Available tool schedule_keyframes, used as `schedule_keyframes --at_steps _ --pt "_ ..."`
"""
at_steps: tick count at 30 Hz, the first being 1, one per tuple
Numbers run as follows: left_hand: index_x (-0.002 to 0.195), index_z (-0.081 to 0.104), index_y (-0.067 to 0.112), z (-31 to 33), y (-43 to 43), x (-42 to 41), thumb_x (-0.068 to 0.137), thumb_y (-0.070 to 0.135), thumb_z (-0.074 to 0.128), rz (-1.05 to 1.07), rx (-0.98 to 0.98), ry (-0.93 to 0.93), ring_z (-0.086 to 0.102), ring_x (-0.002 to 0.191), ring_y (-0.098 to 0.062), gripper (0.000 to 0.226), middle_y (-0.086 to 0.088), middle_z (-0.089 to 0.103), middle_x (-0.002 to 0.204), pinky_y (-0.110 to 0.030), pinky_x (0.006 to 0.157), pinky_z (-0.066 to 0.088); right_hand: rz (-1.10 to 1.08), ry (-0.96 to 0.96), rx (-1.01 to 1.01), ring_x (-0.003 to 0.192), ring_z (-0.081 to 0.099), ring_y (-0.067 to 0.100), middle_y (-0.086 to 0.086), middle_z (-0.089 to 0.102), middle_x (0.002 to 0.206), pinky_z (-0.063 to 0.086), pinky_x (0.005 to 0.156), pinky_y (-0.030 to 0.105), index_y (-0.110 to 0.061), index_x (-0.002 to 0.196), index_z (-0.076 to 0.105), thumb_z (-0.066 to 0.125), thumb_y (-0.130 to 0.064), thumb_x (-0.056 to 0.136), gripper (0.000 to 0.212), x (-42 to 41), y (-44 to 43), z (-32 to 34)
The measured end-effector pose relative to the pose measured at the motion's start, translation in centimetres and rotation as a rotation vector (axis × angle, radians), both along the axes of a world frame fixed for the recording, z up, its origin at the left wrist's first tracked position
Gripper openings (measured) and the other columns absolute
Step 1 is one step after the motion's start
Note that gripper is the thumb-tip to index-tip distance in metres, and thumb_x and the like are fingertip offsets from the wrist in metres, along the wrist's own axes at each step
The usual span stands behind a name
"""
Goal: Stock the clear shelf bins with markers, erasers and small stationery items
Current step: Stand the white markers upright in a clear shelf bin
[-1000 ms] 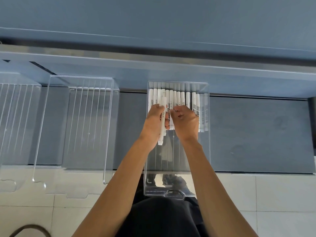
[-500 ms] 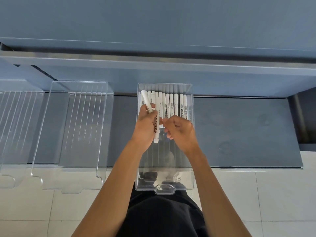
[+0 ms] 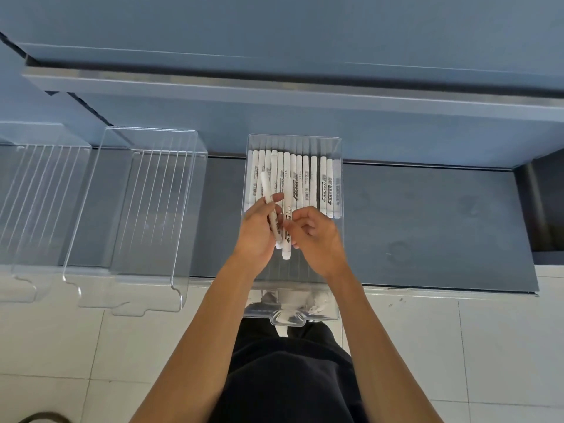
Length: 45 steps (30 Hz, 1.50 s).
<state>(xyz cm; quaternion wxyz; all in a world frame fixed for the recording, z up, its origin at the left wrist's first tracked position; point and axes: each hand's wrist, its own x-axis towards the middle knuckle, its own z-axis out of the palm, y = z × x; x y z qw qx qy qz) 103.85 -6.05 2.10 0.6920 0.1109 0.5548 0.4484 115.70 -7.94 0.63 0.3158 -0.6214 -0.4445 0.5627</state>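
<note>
Grip: left hand curls round tilted white marker; right hand pinches second marker, both above clear bin. Each is best laid parallel, flush beside marker row at the back.

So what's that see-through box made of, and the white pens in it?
The bin looks like hard clear plastic, glossy: the dark shelf shows through it and its edges catch the light. The markers look like smooth white plastic with dark printed labels; the look alone can't confirm that.
</note>
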Motion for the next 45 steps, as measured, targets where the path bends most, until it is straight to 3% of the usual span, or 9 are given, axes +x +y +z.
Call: schedule_keyframes --at_steps 8,11,14,18,23,30,39,45 --pt "0.109 0.06 0.017 0.5 0.5 -1.4 0.109 0.02 0.033 -0.16 0.074 0.201 0.036 0.048 -0.01 0.027 0.004 0.048 0.069 -0.023 0.048 0.031 -0.016 -0.041 0.059 0.056 0.061 0.008 -0.005 0.064 0.091 0.054 0.059 0.024 -0.021 0.101 0.058 0.056 -0.023 0.099 0.004 -0.3 2.4 0.9" --pt "0.111 0.059 0.018 0.4 1.6 -1.9 0.109 0.023 0.033 -0.167 0.078 0.178 0.032 0.046 -0.009 0.027 0.004 0.044 0.065 -0.02 0.044 0.028 -0.025 -0.054 0.047 0.058 0.065 0.011 -0.007 0.063 0.094 0.058 0.06 0.029 -0.018 0.106 0.058 0.054 -0.024 0.1 0.01 -0.8 3.8 1.1" --pt "0.113 0.058 0.018 0.0 2.7 -2.3 0.109 0.023 0.033 -0.181 0.069 0.156 0.029 0.045 -0.008 0.027 0.005 0.041 0.063 -0.02 0.043 0.025 -0.062 -0.105 0.029 0.055 0.06 0.007 -0.006 0.062 0.085 0.059 0.059 0.034 -0.021 0.104 0.057 0.054 -0.023 0.099 0.005 -1.1 4.9 0.4" --pt "0.109 0.059 0.018 -0.4 4.5 -3.1 0.107 0.023 0.033 -0.228 0.054 0.09 0.027 0.045 -0.008 0.026 0.005 0.038 0.062 -0.021 0.043 0.021 -0.168 -0.271 -0.016 0.066 0.058 0.003 -0.009 0.062 0.086 0.046 0.054 0.016 -0.023 0.101 0.059 0.06 -0.028 0.096 0.007 -1.7 6.5 -1.5" --pt "0.096 0.056 0.014 -1.0 6.6 -2.8 0.103 0.021 0.032 -0.283 0.04 0.024 0.022 0.042 -0.008 0.026 0.005 0.033 0.058 -0.026 0.045 0.011 -0.179 -0.456 -0.056 0.076 0.061 0.014 -0.01 0.059 0.079 0.041 0.059 0.023 -0.017 0.105 0.063 0.06 -0.029 0.095 0.016 -2.4 8.0 -3.7" --pt "0.083 0.053 0.012 -1.2 8.7 -3.4 0.1 0.023 0.026 -0.33 0.008 -0.12 0.02 0.039 -0.006 0.033 0.005 0.031 0.056 -0.024 0.042 0.011 -0.199 -0.596 -0.013 0.067 0.055 0.008 -0.009 0.062 0.073 0.029 0.053 0.009 -0.018 0.099 0.064 0.065 -0.03 0.091 0.014 -3.1 8.9 -5.1" --pt "0.084 0.055 0.013 -1.5 8.2 -2.4 0.101 0.018 0.026 -0.263 -0.013 0.071 0.023 0.04 -0.008 0.034 0.005 0.035 0.054 -0.02 0.037 0.019 -0.205 -0.616 0.061 0.069 0.061 0.014 -0.005 0.066 0.079 0.038 0.053 0.016 -0.017 0.099 0.066 0.062 -0.023 0.092 0.01 -2.9 8.3 -5.7" --pt "0.087 0.056 0.011 -1.2 7.6 -2.2 0.101 0.018 0.026 -0.261 0.001 0.104 0.023 0.041 -0.009 0.034 0.003 0.034 0.057 -0.021 0.04 0.019 -0.154 -0.569 0.048 0.08 0.066 0.014 0.0 0.072 0.091 0.053 0.068 0.029 -0.016 0.106 0.069 0.06 -0.022 0.093 0.017 -2.4 7.9 -5.7"
